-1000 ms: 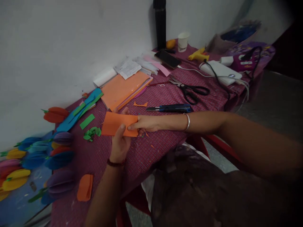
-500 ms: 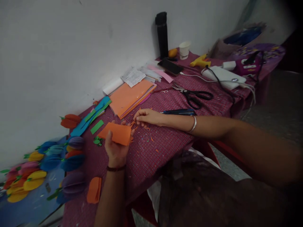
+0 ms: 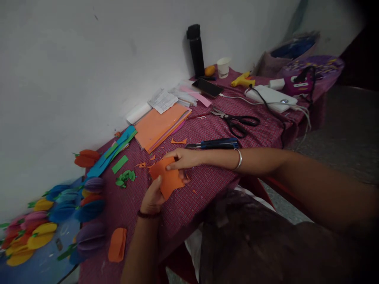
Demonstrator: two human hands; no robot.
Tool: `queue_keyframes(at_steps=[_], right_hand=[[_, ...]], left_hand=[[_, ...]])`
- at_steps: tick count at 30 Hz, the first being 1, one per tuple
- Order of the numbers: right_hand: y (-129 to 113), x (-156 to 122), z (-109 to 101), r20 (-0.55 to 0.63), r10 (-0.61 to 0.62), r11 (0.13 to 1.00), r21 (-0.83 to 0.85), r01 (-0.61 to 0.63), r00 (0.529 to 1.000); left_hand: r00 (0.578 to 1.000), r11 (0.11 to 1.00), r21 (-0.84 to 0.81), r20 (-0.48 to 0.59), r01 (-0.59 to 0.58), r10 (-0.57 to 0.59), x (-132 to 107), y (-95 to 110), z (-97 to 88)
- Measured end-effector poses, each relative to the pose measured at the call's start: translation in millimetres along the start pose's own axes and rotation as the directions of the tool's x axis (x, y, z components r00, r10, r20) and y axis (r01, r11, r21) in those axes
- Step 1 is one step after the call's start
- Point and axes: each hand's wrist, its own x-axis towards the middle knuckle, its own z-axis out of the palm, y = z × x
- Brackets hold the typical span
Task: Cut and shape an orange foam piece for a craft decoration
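Both hands hold an orange piece of paper (image 3: 169, 181) above the checked tablecloth. My left hand (image 3: 152, 197) grips its lower left side, thumb on top. My right hand (image 3: 182, 159) has its thumb on the upper right part, with the other fingers partly hidden. The paper's lower right edge looks uneven. Orange scraps (image 3: 142, 165) lie just beyond it, and a curved orange offcut (image 3: 179, 141) sits farther back. A utility knife (image 3: 213, 144) with its blade out rests behind my right wrist. Nearer me lies a stack of rounded orange paper pieces (image 3: 117, 244).
Black-handled scissors (image 3: 233, 119), orange sheets (image 3: 161, 124), a phone (image 3: 207, 87), a white power bank (image 3: 271, 98) and a yellow glue gun (image 3: 243, 80) lie farther back. A black bottle (image 3: 196, 51) stands by the wall. Green cut leaves (image 3: 125, 178) and colourful paper fruits (image 3: 43, 236) are on the left.
My right hand has come from the orange scraps onto the paper. The paper has turned and moved right and down. Scraps and the utility knife's blade are now uncovered.
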Motion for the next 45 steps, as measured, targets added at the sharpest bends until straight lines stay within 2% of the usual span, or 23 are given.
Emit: queue_keyframes(at_steps=[5,7,10,13,16,18,20,24,28,36,39,45], right_hand=[[3.0,2.1,-2.1,-0.12,-0.141,0.99,-0.008,0.141,0.983],[2.8,4.0,-4.3,-0.211,-0.189,0.982,-0.039,0.185,0.959],[-0.3,4.9,-7.7,-0.295,-0.308,0.948,-0.179,0.265,0.904],[-4.0,2.7,-11.0,-0.275,-0.478,0.835,-0.438,0.334,0.834],[-7.0,-1.3,-14.0,-0.142,-0.591,0.618,-0.712,0.333,0.795],[-8.5,-3.6,-15.1,-0.062,-0.605,0.492,-0.813,0.312,0.794],[-9.4,-5.1,-15.4,-0.037,-0.604,0.43,-0.856,0.287,0.796],[-8.9,-5.4,-14.5,-0.016,-0.62,0.38,-0.881,0.283,0.784],[-7.7,-5.0,-13.2,-0.006,-0.641,0.367,-0.88,0.3,0.767],[-7.8,-5.3,-11.6,0.07,-0.657,0.312,-0.881,0.356,0.75],[-6.5,-5.0,-11.9,0.089,-0.659,0.238,-0.917,0.319,0.747],[-4.3,-5.9,-9.8,0.109,-0.616,0.091,-0.974,0.208,0.78]], left_hand=[[1.0,1.0,-0.03,0.029,-0.01,0.01,0.5,1.3,7.5],[0.999,0.999,-0.017,0.02,-0.037,0.037,0.7,0.3,8.1],[0.998,0.998,0.019,-0.011,-0.062,0.063,0.9,-2.2,7.3],[0.997,0.997,0.028,-0.026,-0.073,0.074,1.6,-3.3,8.4],[0.995,0.996,0.011,-0.037,-0.088,0.088,2.4,-2.5,11.0],[0.995,0.996,-0.003,-0.054,-0.085,0.084,2.8,-2.0,12.0],[0.995,0.998,-0.018,-0.077,-0.068,0.066,3.2,-2.0,11.7],[0.987,0.997,-0.043,-0.15,-0.06,0.053,5.0,-3.3,8.7],[0.981,0.997,-0.028,-0.182,-0.073,0.066,8.0,-5.8,4.5],[0.95,0.983,0.011,-0.252,-0.185,0.182,18.7,-11.1,-2.9],[0.948,0.981,0.004,-0.257,-0.192,0.186,20.4,-10.9,-1.5],[0.963,0.986,-0.02,-0.217,-0.165,0.157,15.2,-4.2,5.0]])
